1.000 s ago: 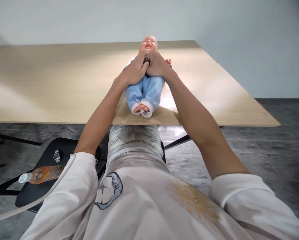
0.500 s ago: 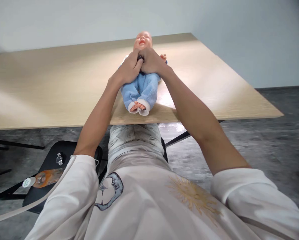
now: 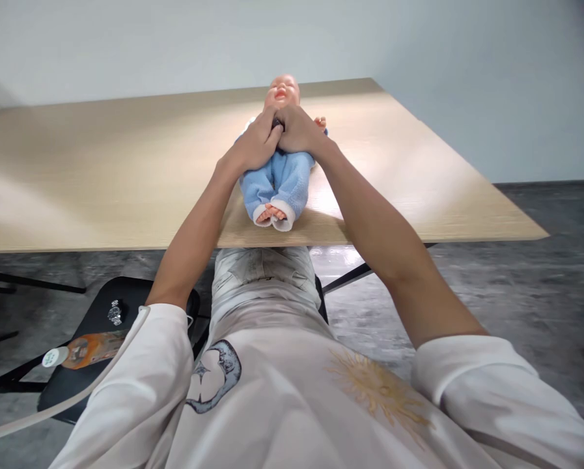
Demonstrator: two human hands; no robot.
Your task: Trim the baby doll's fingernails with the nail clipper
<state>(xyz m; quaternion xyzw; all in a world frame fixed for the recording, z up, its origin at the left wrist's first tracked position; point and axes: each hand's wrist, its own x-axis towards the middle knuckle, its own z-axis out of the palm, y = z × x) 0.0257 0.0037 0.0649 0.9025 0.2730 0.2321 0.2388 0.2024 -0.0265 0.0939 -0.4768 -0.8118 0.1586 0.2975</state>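
A baby doll (image 3: pixel 282 92) lies on its back on the light wood table (image 3: pixel 111 176), head away from me and bare feet toward me. It wears a blue fleece suit (image 3: pixel 276 185) with white cuffs. My left hand (image 3: pixel 255 141) and my right hand (image 3: pixel 297 130) meet on the doll's chest. Between them, a small dark object (image 3: pixel 277 122) shows, too hidden to identify. Both hands seem closed on it, and they cover most of the doll's upper body.
The table's near edge runs just past the doll's feet, above my lap. Below it at the left, a black seat (image 3: pixel 101 312) holds a wristwatch (image 3: pixel 114 312) and an orange-labelled packet (image 3: pixel 84 358). Dark table legs and a grey floor lie underneath.
My hands stay together on the doll's chest. The doll has not moved on the table; only the view has shifted slightly, placing it a little further left.
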